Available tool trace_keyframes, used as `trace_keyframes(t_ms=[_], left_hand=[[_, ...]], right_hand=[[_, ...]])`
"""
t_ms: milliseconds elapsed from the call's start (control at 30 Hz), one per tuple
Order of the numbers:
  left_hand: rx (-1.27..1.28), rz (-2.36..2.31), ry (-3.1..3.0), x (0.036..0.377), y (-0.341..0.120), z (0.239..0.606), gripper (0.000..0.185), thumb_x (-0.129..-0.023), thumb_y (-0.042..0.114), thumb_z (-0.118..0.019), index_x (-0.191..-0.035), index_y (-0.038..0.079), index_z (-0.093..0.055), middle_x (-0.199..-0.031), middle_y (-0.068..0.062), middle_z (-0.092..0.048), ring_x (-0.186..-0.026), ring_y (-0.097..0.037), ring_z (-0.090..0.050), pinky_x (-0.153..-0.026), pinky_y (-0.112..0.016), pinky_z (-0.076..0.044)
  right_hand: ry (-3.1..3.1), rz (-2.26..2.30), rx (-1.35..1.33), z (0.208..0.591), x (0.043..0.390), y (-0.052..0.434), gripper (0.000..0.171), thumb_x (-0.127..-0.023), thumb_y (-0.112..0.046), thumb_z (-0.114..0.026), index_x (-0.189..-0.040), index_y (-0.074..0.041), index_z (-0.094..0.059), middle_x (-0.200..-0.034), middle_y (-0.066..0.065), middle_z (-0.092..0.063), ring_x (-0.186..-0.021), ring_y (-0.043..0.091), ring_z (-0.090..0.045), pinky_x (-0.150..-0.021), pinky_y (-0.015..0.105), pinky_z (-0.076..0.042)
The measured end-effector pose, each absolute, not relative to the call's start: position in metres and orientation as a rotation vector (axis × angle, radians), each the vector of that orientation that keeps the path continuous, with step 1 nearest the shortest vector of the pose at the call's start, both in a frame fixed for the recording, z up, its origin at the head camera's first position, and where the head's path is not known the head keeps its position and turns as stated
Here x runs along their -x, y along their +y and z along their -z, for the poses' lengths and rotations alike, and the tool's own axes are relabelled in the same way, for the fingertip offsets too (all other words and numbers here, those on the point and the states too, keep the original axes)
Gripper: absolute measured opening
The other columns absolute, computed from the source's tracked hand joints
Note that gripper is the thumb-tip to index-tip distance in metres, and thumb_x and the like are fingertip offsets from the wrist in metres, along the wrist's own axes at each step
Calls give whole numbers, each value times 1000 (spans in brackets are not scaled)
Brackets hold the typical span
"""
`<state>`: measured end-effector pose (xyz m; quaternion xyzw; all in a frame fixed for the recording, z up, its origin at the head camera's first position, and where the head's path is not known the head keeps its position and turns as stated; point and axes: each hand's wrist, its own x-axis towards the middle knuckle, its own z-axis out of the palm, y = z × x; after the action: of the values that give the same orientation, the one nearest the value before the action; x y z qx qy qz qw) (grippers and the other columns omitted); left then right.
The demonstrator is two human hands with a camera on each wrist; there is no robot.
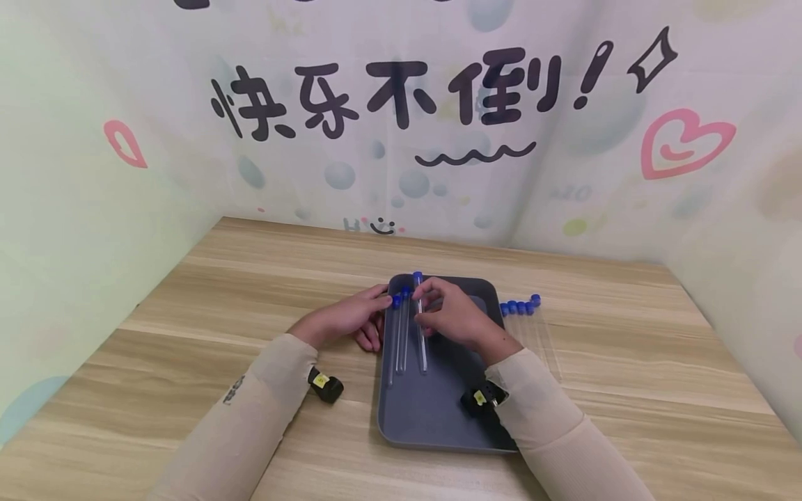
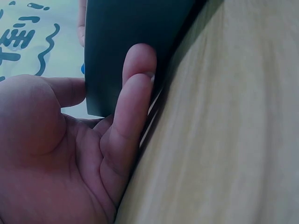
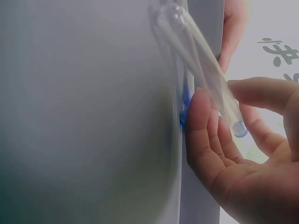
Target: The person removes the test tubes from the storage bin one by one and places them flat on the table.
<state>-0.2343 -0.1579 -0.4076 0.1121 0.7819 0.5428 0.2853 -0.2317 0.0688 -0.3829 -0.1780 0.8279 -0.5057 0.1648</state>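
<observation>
My right hand point(image 1: 454, 313) pinches a clear test tube with a blue cap point(image 1: 421, 334) between thumb and fingers, over the dark grey tray point(image 1: 438, 417). In the right wrist view the same tube point(image 3: 212, 77) slants across the fingers, its capped end near the palm. Capped test tubes point(image 1: 401, 341) lie side by side along the tray's left inner wall. At that wall, my left hand point(image 1: 351, 316) holds the tray, thumb at the rim and fingers against the outer side. The left wrist view shows these fingers point(image 2: 128, 102) touching the dark wall.
To the right of the tray, several more clear tubes with blue caps point(image 1: 523, 306) lie in a row on the wooden table point(image 1: 626, 390), partly hidden by my right arm. Behind the table hangs a printed cloth point(image 1: 376, 188).
</observation>
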Motion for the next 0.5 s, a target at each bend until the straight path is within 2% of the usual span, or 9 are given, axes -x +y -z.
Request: trace_keyframes(t_ms=[500], left_hand=[[-299,-1456,2080,235,-159,409,51,-110,37,-28,-159,31,-17,-89,-15,-61,-66,-22,-68,-59,-33,-60]], right_hand=[[2341,1419,508,383,231,70,31,-93,2,-64,-122,-3,-54,-114,19,-54,-84,23,-64,-71,35,-61]])
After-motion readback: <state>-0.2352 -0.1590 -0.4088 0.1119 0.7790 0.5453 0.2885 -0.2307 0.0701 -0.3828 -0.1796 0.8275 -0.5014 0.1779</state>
